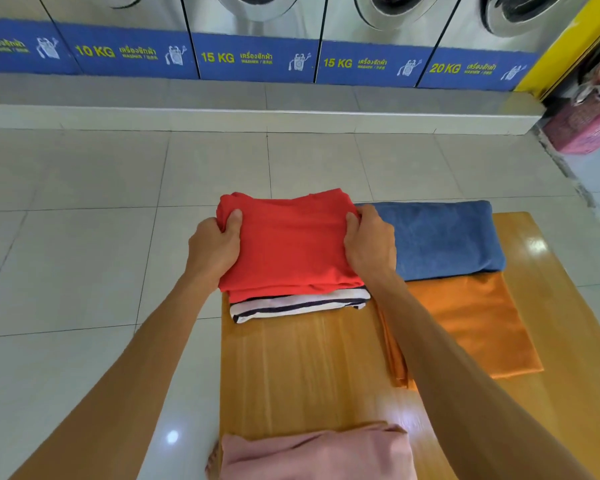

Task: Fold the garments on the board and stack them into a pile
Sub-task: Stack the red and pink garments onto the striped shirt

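My left hand (215,245) grips the left edge of the folded red garment (288,244), thumb on top and the other fingers curled underneath out of sight. My right hand (369,242) does the same on the right edge, thumb pressed onto the cloth, the rest of the fingers wrapped around the side. Between my two hands the red garment lies flat, sitting on a folded white garment with dark stripes (297,306), whose near edge sticks out just below my wrists. Both rest at the far left corner of the wooden worktop (302,372).

Just right of my right hand, touching the red garment's edge, lies a folded blue towel (444,237). Nearer to me than the towel, under and beside my right forearm, an orange cloth (471,323) is spread flat, its far edge tucked under the towel. Close to my body, well behind both hands, a crumpled pink garment (319,452) sits at the near edge of the worktop.

Beyond my fingers a pale tiled floor (101,237) runs to a row of washing machines (257,32) with blue labels
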`<action>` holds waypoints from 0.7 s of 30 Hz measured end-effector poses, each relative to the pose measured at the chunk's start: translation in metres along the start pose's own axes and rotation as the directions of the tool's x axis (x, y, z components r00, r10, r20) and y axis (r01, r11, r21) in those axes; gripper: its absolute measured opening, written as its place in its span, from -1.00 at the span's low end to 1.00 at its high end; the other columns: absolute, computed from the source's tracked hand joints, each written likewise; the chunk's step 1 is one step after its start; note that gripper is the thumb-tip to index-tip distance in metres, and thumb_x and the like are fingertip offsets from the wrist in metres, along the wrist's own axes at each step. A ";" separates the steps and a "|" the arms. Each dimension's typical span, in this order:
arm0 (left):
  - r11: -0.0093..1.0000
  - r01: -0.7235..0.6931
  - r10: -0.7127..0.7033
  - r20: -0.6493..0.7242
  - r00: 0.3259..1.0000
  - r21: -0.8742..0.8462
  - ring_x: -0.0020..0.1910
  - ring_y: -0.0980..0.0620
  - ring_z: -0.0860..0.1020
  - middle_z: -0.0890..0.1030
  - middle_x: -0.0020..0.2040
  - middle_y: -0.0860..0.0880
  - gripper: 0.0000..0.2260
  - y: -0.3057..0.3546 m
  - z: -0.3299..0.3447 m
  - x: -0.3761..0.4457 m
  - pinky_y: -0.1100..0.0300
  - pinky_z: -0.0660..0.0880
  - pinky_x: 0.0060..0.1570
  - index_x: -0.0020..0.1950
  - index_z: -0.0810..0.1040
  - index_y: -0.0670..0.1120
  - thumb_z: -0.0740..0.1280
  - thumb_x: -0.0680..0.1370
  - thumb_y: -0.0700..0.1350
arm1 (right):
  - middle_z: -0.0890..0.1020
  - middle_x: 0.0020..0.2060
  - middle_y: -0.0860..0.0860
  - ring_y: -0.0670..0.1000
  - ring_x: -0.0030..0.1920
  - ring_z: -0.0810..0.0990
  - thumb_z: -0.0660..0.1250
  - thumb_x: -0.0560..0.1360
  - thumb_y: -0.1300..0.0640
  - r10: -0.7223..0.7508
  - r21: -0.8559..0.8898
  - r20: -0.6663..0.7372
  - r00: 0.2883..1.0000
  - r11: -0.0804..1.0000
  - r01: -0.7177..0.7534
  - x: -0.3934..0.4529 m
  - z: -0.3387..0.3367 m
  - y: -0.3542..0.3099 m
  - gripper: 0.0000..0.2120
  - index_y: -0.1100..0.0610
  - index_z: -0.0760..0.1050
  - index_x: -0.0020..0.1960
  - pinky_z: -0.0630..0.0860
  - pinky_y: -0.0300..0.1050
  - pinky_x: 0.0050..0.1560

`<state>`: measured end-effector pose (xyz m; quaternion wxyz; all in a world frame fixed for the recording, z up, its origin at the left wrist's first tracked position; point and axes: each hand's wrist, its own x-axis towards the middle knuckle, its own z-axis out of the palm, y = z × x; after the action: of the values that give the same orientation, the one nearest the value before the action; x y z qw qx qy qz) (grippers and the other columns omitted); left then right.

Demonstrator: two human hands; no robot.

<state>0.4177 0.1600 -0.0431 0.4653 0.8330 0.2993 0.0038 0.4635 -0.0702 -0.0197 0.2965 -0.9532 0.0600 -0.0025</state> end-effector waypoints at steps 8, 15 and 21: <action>0.997 0.012 -0.013 0.013 1.000 0.080 -0.06 -0.10 0.53 0.54 -0.02 -0.10 -0.49 -0.016 0.011 -0.018 0.09 0.41 -0.15 0.16 0.48 -0.20 0.14 0.60 0.25 | 0.63 -0.02 0.23 0.23 -0.04 0.62 0.06 0.71 0.05 -0.067 -0.249 0.048 0.997 0.965 0.077 -0.014 0.001 0.002 -0.72 0.23 0.37 0.24 0.37 0.01 -0.24; 0.995 0.073 -0.075 0.030 0.997 0.066 -0.02 -0.07 0.50 0.52 0.10 -0.13 -0.43 -0.011 0.002 -0.034 0.05 0.45 -0.11 0.32 0.38 -0.19 0.05 0.61 0.27 | 0.59 0.11 0.21 0.21 0.07 0.58 0.07 0.70 0.06 -0.031 -0.082 0.093 0.995 0.996 0.039 -0.031 -0.015 -0.005 -0.69 0.26 0.40 0.25 0.41 0.02 -0.12; 0.999 0.030 -0.027 -0.081 0.996 0.038 0.18 -0.11 0.53 0.50 0.31 -0.16 -0.54 -0.019 -0.013 -0.091 0.13 0.45 0.00 0.41 0.34 -0.14 0.20 0.62 0.10 | 0.57 0.12 0.20 0.21 0.16 0.49 0.21 0.61 0.17 -0.144 0.061 -0.096 0.985 0.987 0.151 -0.110 -0.029 0.024 -0.72 0.27 0.48 0.26 0.42 0.10 0.21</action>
<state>0.3297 0.1318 -0.0252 0.4364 0.8368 0.3296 0.0248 0.3503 -0.0936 -0.0065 0.3245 -0.9433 0.0026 -0.0699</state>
